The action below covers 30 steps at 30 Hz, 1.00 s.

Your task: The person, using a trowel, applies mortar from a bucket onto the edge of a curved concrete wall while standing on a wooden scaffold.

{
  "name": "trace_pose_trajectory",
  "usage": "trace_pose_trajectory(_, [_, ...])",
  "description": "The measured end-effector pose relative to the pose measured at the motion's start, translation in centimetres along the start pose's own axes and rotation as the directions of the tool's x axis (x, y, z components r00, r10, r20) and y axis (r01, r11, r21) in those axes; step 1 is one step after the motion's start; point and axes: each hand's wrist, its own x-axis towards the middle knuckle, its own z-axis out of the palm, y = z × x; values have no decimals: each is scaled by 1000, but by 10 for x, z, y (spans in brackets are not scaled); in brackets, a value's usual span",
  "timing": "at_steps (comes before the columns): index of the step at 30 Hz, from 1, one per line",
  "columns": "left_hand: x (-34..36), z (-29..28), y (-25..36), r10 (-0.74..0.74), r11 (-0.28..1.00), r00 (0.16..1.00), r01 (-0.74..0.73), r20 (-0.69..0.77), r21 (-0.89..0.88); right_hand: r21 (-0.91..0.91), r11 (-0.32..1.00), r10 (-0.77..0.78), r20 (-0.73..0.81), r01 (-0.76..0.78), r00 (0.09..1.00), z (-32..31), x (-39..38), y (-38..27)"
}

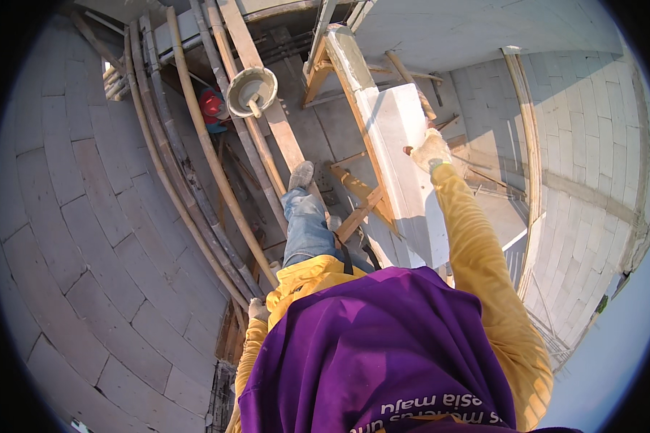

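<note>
My right hand, in a pale work glove with bare fingertips, grips the right edge of a long white block. Its thumb lies on the block's top face, and the other fingers are partly hidden. The block lies along a narrow ledge edged with a wooden board. Low at my left side, my left hand, also gloved, is beside the near ends of the bamboo poles; its fingers are hidden, so I cannot tell whether it holds one. A round mortar bucket with a handled tool in it stands on the planks ahead.
My shoe stands on a narrow wooden plank, with gaps down to a lower level beside it. A grey block wall rises at the left, another block wall at the right. Wooden braces jut out below the ledge.
</note>
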Motion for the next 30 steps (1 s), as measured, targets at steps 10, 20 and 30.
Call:
trace_pose_trajectory(10, [-1,1,7,-51,995,999,51,3,80,-6,995,-99,-85,99,991,5,-3,-13])
trace_pose_trajectory(20, [72,-23,30,-181,982,983,182,19,-47,31,995,-91,-32,92,995,18,27,15])
trace_pose_trajectory(30, [143,-144,202,88,919,996,-73,21,-388,-39,998,38,-30,-39,999,13,31,15])
